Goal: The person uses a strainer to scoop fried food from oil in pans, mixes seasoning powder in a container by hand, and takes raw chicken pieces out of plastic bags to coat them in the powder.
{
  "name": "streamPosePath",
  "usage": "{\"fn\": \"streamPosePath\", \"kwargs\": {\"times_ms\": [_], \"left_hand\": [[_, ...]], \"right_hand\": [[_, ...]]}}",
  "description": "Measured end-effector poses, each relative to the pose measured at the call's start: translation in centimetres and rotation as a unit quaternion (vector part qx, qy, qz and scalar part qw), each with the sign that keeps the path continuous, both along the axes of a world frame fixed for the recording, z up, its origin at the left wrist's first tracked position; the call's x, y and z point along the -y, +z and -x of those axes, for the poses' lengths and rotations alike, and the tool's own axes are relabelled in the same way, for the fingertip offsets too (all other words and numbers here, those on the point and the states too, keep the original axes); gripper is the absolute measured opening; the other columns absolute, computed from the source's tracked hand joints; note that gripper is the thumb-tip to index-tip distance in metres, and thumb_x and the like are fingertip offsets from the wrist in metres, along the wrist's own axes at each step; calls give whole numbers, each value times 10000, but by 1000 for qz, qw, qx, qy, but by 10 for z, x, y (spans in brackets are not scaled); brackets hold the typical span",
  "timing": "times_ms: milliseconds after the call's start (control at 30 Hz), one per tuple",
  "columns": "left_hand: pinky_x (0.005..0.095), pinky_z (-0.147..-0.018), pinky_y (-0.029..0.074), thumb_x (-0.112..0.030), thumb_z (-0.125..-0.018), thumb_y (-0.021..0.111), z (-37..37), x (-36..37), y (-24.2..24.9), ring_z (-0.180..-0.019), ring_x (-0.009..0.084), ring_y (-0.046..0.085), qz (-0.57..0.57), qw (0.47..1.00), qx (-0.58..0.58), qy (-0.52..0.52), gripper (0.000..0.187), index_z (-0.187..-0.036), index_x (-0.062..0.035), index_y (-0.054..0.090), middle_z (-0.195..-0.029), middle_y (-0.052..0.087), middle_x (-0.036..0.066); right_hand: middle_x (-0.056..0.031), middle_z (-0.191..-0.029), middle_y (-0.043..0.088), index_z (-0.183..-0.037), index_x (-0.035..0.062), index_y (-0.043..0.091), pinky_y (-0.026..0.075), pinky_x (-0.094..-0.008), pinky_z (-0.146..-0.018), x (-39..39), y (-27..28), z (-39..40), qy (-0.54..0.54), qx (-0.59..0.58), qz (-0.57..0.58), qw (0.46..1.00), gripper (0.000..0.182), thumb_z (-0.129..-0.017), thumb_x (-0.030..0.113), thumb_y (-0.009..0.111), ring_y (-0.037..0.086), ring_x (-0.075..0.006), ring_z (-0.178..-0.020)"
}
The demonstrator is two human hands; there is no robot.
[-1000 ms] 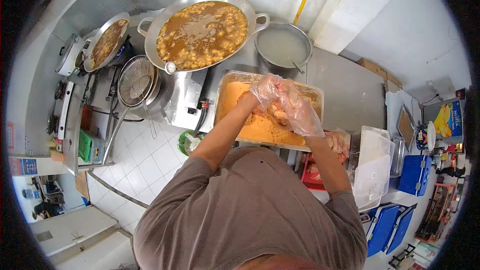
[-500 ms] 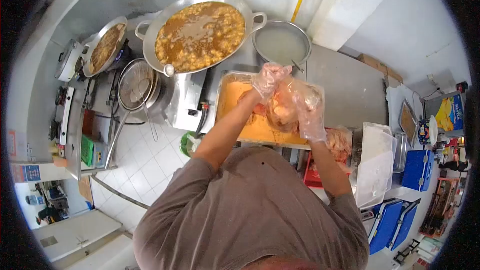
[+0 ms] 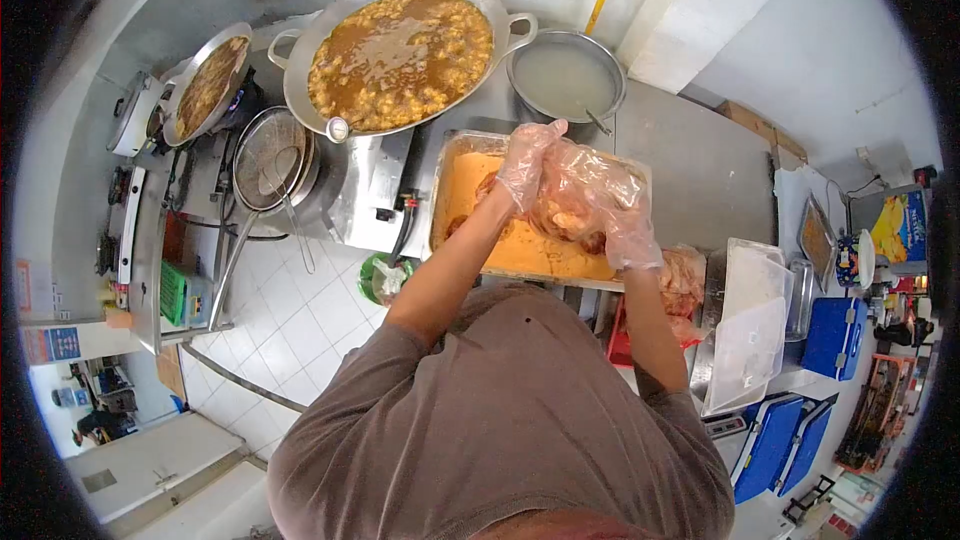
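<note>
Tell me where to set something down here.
On the bare steel counter, right of the tray, between the bowl of cloudy liquid and the plastic container. Crowded: left of the bowl, by the large wok, and at the tray, under left hand and right hand.

Tray (image 3: 438, 190) partly hidden below left hand (image 3: 533, 160) and right hand (image 3: 628, 225)

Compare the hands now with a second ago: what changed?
The left hand has moved forward, toward the far rim of the tray; the right hand has shifted slightly right. More of the meat shows between them. No new grasp or release is clear. Tray, large wok and strainer stay put.
</note>
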State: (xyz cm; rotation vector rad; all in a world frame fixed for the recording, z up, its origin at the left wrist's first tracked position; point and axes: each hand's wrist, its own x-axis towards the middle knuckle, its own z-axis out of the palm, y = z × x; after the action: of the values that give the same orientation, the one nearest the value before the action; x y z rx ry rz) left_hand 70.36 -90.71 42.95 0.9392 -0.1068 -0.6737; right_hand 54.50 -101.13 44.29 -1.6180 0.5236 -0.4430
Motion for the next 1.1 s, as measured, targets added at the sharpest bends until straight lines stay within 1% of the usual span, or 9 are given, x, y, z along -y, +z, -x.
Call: {"fn": "streamPosePath", "kwargs": {"times_ms": [167,333,433,533,633,733,933,1000,1100], "left_hand": [[300,-501,337,-291,-899,776,14,6,-1,-555,67,376,-18,990,135,-42,481,-576,-172,439,-595,409,-71],[298,-460,268,-261,-915,763,11,3,16,-517,70,314,-55,985,136,-90,536,-536,-162,397,-556,373,-73],[295,-453,253,-270,-920,758,12,-1,21,-505,65,307,-45,986,136,-84,555,-525,-155,386,-538,363,-76],[293,-452,245,-292,-920,761,-1,2,-5,-504,60,304,-76,977,196,-31,565,-520,-152,387,-536,365,-78],[291,-455,247,-307,-919,763,-6,-3,-3,-505,57,301,-124,969,210,-23,569,-516,-150,394,-534,368,-79],[287,-462,258,-317,-920,762,-8,-5,-6,-511,57,305,-105,974,198,-24,560,-522,-149,406,-538,376,-78],[294,-484,274,-329,-903,777,-18,-2,-24,-541,74,332,-107,979,176,-3,509,-571,-148,437,-583,394,-72],[307,-509,292,-337,-901,772,-15,3,-24,-569,83,345,-111,983,144,12,485,-589,-149,451,-614,404,-71],[324,-551,319,-385,-913,734,-10,9,-30,-614,94,358,-102,982,157,18,450,-620,-158,479,-664,428,-67]], "right_hand": [[-134,-996,713,-1083,-36,684,508,-374,-861,19,23,-9,242,-101,97,960,399,-913,322,728,649,-220,-904],[-87,-997,698,-1117,-2,658,504,-365,-813,-2,35,-24,255,-54,139,955,358,-928,297,717,617,-200,-892],[-85,-943,700,-1100,-22,651,502,-365,-824,-2,36,-34,267,-126,225,929,357,-921,278,723,621,-192,-869],[-182,-861,689,-1048,-3,679,502,-407,-758,-9,29,-36,230,-101,221,942,343,-901,305,710,641,-267,-795],[-137,-843,699,-1039,7,686,502,-374,-719,-9,-5,-30,163,-40,123,978,298,-894,264,729,629,-210,-764],[-97,-959,734,-1158,-39,675,487,-319,-734,-11,-3,-21,188,-120,141,964,333,-935,205,711,579,-103,-798],[-38,-930,730,-1123,-22,706,503,-296,-734,-19,-26,-16,158,-29,91,983,301,-938,215,721,588,-92,-804],[-35,-933,723,-1106,-16,708,504,-299,-738,-30,1,-18,138,-35,14,990,292,-931,217,730,588,-93,-816],[-34,-945,713,-1079,-2,709,507,-306,-746,-31,14,-11,153,-124,47,979,282,-918,227,744,587,-93,-836]]}}
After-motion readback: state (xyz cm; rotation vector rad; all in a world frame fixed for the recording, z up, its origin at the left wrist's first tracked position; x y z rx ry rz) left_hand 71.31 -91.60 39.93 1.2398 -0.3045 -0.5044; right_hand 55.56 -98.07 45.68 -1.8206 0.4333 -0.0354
